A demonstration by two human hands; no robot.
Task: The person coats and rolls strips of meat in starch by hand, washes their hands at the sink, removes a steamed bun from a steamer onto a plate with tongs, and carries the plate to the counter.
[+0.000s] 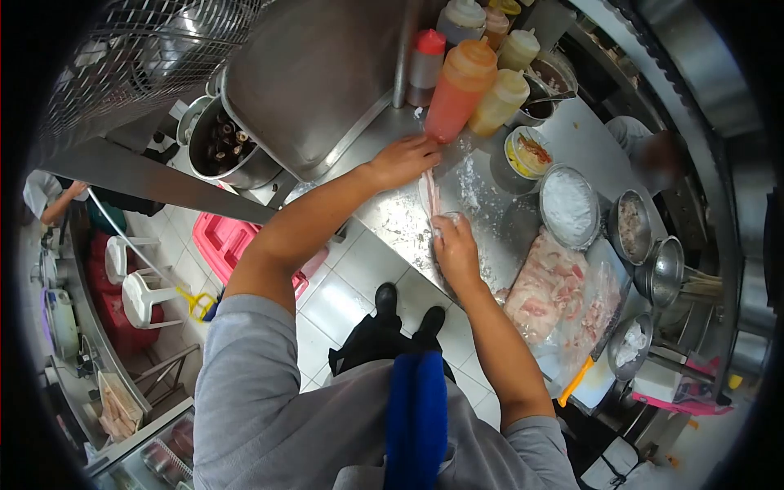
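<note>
On the metal counter (398, 214), a long, pale pink strip of raw meat (429, 193) lies stretched between my hands. At its far end, beside the big squeeze bottle of orange-red sauce (461, 90), my left hand (404, 162) has its fingers closed on the strip. My right hand (456, 249) grips the near end close to the counter's edge, its fingers curled; the fingertips are partly hidden. White powder (469, 184) is scattered on the steel around them. To the right, a metal bowl of white powder (569, 207) stands beside a heap of pale raw meat (545, 286) on plastic.
More squeeze bottles (500, 102) cluster at the back. An orange-handled knife (577, 381) lies by the meat. Several metal bowls (660, 273) line the right side. A large pot (237, 159) and an upright metal tray (314, 82) stand left. Another person (53, 196) is at far left.
</note>
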